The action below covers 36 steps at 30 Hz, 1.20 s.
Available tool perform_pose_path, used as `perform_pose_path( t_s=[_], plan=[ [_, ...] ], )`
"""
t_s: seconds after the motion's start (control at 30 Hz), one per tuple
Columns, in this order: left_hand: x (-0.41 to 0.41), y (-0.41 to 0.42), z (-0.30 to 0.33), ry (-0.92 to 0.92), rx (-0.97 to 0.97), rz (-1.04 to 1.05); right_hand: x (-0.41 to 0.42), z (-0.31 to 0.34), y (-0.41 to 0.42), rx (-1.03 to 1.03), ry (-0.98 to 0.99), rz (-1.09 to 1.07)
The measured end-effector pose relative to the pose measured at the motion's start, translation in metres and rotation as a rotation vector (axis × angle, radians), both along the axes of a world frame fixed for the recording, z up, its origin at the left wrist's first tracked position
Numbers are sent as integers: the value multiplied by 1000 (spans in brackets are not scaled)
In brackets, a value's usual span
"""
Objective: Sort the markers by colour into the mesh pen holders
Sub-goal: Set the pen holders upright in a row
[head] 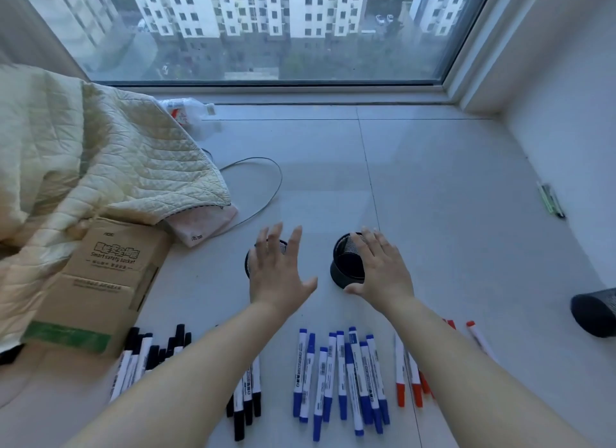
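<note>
I hold both arms out over the pale tiled floor (pixel 433 167), and both hands are spread flat, gripping nothing. My left hand (pixel 278 271) hovers over the left mesh holder (pixel 248 264), fingers straight and splayed, hiding most of its rim; whether my palm touches it I cannot tell. My right hand (pixel 383 267) lies against the near side of the right mesh holder (pixel 345 264), fingers straight over its rim and thumb low beside its base. A third mesh holder (pixel 595 314) lies tipped on its side well off to the right. Nearer to me the markers lie in three groups: black markers (pixel 146 354) on the left, partly under my left forearm, blue markers (pixel 340 374) in the middle between my arms, and red markers (pixel 401 381) on the right, partly under my right forearm. To the left sit a cardboard box (pixel 100 281) and a quilted blanket (pixel 100 154), with a thin cable (pixel 266 187) looping beyond them.
</note>
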<state>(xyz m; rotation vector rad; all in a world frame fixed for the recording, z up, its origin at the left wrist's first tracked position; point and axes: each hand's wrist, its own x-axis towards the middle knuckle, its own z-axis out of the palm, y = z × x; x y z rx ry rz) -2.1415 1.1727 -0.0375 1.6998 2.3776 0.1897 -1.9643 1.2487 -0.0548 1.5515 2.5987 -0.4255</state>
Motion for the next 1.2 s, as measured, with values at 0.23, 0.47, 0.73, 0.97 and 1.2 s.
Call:
perform_pose_path(
  t_s=[0.23, 0.47, 0.73, 0.97, 1.2],
  plan=[
    [84, -16, 26, -154, 271, -333, 79, 24, -15, 18, 148, -207],
    [181, -12, -13, -278, -92, -301, 209, 23, -9, -1, 52, -470],
    [271, 9, -47, -141, -318, -157, 339, 15, 17, 58, -82, -545],
    [307, 22, -61, -72, -425, -87, 400, 3, 42, 58, -182, -583],
    [309, 26, -67, -76, -434, -38, 411, -4, 66, -35, -130, -643]
  ],
)
